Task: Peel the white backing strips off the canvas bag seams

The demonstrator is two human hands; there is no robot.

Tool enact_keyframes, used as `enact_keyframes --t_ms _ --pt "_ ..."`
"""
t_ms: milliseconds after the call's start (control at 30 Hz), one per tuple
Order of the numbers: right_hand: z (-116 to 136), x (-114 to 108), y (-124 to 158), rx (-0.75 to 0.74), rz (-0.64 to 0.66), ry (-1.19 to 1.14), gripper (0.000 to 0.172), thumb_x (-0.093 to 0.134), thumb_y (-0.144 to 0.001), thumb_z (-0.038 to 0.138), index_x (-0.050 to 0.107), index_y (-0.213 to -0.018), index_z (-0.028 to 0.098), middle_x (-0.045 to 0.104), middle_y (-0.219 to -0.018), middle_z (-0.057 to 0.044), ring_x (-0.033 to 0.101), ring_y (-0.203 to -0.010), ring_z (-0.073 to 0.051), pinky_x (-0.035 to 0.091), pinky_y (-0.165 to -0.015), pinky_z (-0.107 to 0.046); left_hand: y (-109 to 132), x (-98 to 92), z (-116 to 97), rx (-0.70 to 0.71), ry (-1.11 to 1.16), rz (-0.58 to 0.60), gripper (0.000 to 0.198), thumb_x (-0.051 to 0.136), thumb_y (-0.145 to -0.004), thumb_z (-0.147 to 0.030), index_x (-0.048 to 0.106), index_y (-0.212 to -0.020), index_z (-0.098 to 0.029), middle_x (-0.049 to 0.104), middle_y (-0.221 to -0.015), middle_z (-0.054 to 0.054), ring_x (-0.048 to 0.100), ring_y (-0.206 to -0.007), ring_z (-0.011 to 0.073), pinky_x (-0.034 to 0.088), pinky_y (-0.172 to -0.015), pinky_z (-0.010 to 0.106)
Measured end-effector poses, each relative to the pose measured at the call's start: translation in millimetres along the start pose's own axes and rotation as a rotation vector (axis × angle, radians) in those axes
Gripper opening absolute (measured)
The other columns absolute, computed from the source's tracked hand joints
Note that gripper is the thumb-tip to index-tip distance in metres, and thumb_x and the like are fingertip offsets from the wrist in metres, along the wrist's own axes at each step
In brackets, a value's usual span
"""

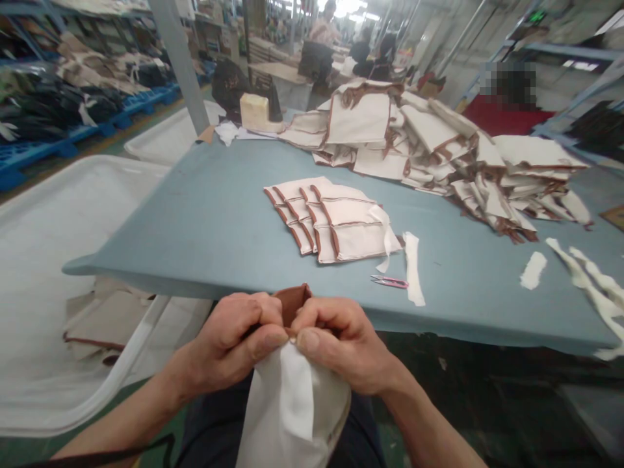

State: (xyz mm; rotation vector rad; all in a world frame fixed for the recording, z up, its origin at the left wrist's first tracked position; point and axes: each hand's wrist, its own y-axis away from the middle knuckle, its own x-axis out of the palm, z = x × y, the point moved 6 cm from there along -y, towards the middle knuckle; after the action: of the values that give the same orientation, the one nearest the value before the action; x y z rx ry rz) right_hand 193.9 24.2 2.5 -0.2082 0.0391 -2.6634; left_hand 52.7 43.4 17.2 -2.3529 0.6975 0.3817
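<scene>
**A:** where's the cloth pouch (292,409)?

**B:** bottom centre, below the table (219,214) edge. Left hand (234,338) and right hand (341,344) both pinch its brown-trimmed top. Maybe a thread there? I'd keep the pinches close.

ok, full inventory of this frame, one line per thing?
table: one, grey-blue, centre of view
fanned bags: one overlapping row, cream with brown trim, table centre
bag heap: one loose pile, cream and brown, table's far right
thread snips: one, pink, near edge beside the fanned bags
fabric strips: several, white, table's near right
block: one, cream, table's far end
tubs: at least two, white, left of table
people: at least two, far background
held bag: one, white with brown top, below table edge
left hand: one, pinching held bag's top
right hand: one, pinching held bag's top, against left hand
</scene>
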Motion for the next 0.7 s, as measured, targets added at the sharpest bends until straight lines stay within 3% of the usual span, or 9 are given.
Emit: enact_keyframes --t_ms 233,333,433,567,700 --pt "35.2 -17.1 4.3 -0.133 0.147 0.496 0.027 0.065 -0.101 0.033 0.068 -0.079 0.018 0.066 -0.073 0.000 0.056 -0.069 -0.013 0.044 -0.068 -0.025 1.7 -4.2 -4.7 0.007 0.049 0.137 0.050 0.039 -0.113 -0.051 0.054 -0.076 -0.021 0.056 -0.062 -0.004 0.051 -0.056 0.0120 0.038 -0.057 0.025" --pt "42.2 -14.7 5.1 -0.149 0.180 0.573 0.023 0.061 -0.100 0.026 0.068 -0.081 0.018 0.066 -0.073 0.001 0.056 -0.067 -0.012 0.044 -0.068 -0.024 -1.8 -6.6 -0.9 -0.120 0.063 0.209 0.058 0.031 -0.112 -0.057 0.060 -0.079 -0.019 0.061 -0.070 -0.001 0.054 -0.062 0.0132 0.041 -0.061 0.025" --pt "46.7 -11.7 5.1 -0.180 0.184 0.634 0.022 0.059 -0.100 0.025 0.067 -0.080 0.018 0.065 -0.071 0.002 0.054 -0.065 -0.011 0.042 -0.066 -0.024 -8.7 -6.3 -2.8 -0.230 0.100 0.307 0.064 0.022 -0.113 -0.057 0.057 -0.076 -0.019 0.057 -0.070 -0.001 0.049 -0.064 0.0137 0.040 -0.061 0.025" --pt "52.8 -8.7 6.7 -0.241 0.193 0.704 0.021 0.059 -0.101 0.021 0.065 -0.081 0.018 0.064 -0.071 0.003 0.053 -0.063 -0.010 0.040 -0.065 -0.023 -20.0 -0.6 -14.4 -0.192 0.107 0.422 0.049 0.038 -0.113 -0.043 0.051 -0.072 -0.019 0.048 -0.068 -0.004 0.044 -0.062 0.0117 0.035 -0.059 0.024" --pt "59.0 -5.8 12.6 -0.287 0.214 0.750 0.019 0.059 -0.103 0.020 0.065 -0.085 0.019 0.068 -0.075 0.001 0.058 -0.068 -0.012 0.041 -0.067 -0.024 -21.2 4.4 -17.9 -0.137 0.122 0.427 0.042 0.054 -0.109 -0.038 0.050 -0.072 -0.019 0.045 -0.065 -0.008 0.040 -0.057 0.0090 0.031 -0.055 0.022"
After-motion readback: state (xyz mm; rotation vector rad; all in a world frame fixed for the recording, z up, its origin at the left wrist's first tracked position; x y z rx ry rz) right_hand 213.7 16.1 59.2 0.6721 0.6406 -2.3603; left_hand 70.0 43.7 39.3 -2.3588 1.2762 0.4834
